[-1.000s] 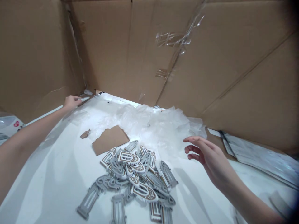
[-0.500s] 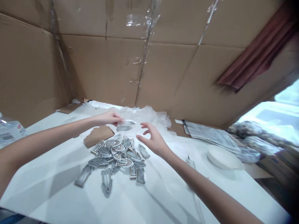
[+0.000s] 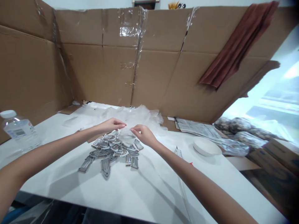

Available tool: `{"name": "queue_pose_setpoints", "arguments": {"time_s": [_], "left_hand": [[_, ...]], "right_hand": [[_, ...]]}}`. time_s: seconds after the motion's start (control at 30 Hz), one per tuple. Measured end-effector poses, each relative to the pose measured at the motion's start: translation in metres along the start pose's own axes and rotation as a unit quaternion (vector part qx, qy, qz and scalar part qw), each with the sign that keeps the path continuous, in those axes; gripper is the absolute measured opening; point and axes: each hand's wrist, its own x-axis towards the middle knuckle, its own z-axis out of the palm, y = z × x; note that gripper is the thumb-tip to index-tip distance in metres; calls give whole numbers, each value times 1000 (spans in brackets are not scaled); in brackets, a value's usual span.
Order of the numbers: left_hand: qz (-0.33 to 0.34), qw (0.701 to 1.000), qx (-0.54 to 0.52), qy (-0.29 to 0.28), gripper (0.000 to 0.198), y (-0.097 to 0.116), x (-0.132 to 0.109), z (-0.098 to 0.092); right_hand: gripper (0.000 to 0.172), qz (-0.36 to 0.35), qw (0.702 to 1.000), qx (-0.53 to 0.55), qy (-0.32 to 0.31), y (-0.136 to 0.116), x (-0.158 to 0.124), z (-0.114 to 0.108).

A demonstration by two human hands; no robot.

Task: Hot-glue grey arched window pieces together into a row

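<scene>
In the head view, a small clear plastic bag (image 3: 126, 137) hangs over a pile of flat grey and white arch-shaped pieces (image 3: 109, 149). My left hand (image 3: 114, 124) is closed, pinching the bag's upper left edge. Opposite it, my right hand (image 3: 143, 133) has thumb and fingers closed on the upper right edge. Whether a piece lies inside the bag I cannot tell, since pieces show through or behind it. Part of a brown cardboard piece (image 3: 91, 139) shows under my left wrist.
Thin translucent plastic sheets or bags (image 3: 144, 115) spread behind the pile. A water bottle (image 3: 20, 130) stands at left. On the right are a roll of white tape (image 3: 206, 147), a cutter knife (image 3: 178, 152) and newspaper (image 3: 198, 128). Cardboard walls (image 3: 93, 71) enclose the back.
My right hand has moved left and closed on the bag, where it was open before. The bag now hangs lower between both hands. The camera view has tilted up.
</scene>
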Motion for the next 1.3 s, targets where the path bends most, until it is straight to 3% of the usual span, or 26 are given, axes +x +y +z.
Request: {"name": "queue_pose_setpoints", "arguments": {"time_s": [0.17,0.33,0.47,0.57,0.63,0.73,0.9,1.03,1.17,1.3], "left_hand": [[10,991,-28,132,45,-7,-16,-5],[4,983,-69,172,38,-14,-41,-3],[-2,974,-78,211,37,-16,-55,-9],[-6,975,-59,216,37,-16,-66,-13],[-2,978,-41,206,38,-15,-74,-13],[22,980,-15,199,54,-15,-85,-7],[110,972,-1,210,12,-16,-100,12],[173,959,9,225,18,-19,-112,27],[196,962,24,190,18,-23,-120,45],[204,966,53,153,16,-30,-123,60]], "right_hand": [[26,70,994,63,51,1,17,-14],[29,189,969,158,33,14,52,-24],[36,230,943,219,101,19,84,-32],[41,240,935,227,127,16,88,-45],[46,233,940,214,125,10,75,-58],[47,211,958,162,106,0,30,-84],[34,208,972,43,97,-5,-77,-123],[39,220,969,-5,112,10,-147,-143],[40,234,965,-35,116,27,-180,-152],[35,216,969,-75,94,23,-180,-141]]}}
